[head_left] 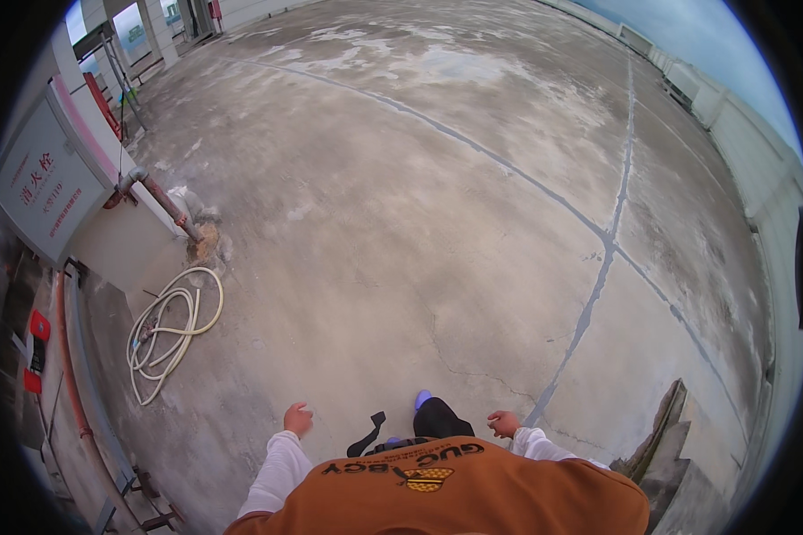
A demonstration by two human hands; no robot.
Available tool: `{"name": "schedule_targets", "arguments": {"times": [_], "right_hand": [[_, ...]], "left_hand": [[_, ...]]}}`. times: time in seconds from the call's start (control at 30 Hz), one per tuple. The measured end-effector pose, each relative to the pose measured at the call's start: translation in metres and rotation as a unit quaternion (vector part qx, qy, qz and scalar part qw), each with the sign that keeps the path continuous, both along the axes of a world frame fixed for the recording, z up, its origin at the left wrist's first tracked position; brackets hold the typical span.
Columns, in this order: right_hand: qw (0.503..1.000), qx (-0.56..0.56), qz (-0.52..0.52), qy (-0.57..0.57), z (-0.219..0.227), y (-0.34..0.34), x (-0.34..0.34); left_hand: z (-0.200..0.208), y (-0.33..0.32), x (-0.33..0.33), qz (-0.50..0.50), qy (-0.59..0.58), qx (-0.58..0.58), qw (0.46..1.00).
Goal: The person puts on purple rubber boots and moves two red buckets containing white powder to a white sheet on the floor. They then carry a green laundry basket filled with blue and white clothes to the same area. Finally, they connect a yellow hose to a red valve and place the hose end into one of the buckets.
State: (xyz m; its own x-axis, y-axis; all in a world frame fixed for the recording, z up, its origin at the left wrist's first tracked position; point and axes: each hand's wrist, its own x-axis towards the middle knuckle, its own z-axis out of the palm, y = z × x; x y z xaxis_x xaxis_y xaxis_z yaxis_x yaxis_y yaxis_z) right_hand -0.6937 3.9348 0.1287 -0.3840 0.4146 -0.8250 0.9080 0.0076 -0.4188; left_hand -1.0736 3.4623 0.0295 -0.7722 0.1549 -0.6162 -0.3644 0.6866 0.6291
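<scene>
My left hand hangs beside my body, its fingers loosely curled, and nothing shows in it. On the other side my right hand is curled in the same loose way, also with nothing visible in it. Neither hand touches any object; bare concrete floor lies beneath both. Between them one foot in a purple shoe is stepping forward below a dark trouser leg. A black strap sticks out at the waist of my brown top.
At left, a coiled pale hose lies near a rusty pipe and a white wall cabinet. A red pipe runs along the left edge. Grey seam lines cross the floor. A low wall bounds the right, near a broken slab.
</scene>
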Motion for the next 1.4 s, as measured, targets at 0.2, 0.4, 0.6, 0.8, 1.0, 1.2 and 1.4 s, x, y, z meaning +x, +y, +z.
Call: {"name": "schedule_targets", "arguments": {"times": [0.2,0.4,0.6,0.8,1.0,1.2,1.4], "right_hand": [[0.973,0.093,0.156,-0.139,-0.015,0.092,-0.028],[0.993,0.093,0.042,-0.059,-0.019,0.212,-0.349],[0.93,0.167,0.15,0.292,0.059,0.254,-0.725],[0.916,-0.021,0.12,0.383,0.099,0.219,-0.901],[0.991,0.014,0.128,0.031,0.021,0.267,-0.862],[0.815,0.122,0.563,-0.064,-0.066,0.365,-0.827],[0.933,0.08,0.343,-0.072,-0.007,0.42,-1.183]], "left_hand": [[0.014,0.131,-0.162,-0.094,0.092,0.079,0.988],[-0.025,0.114,-0.205,-0.036,0.015,0.023,0.999],[-0.02,0.117,-0.265,0.017,0.016,0.023,0.999],[-0.07,0.077,-0.415,0.227,-0.177,0.253,0.924],[0.012,0.171,-0.685,0.167,-0.008,-0.002,0.986],[0.155,0.341,-0.901,0.184,-0.013,0.161,0.97],[0.041,0.325,-0.982,0.091,0.003,0.04,0.995]]}}
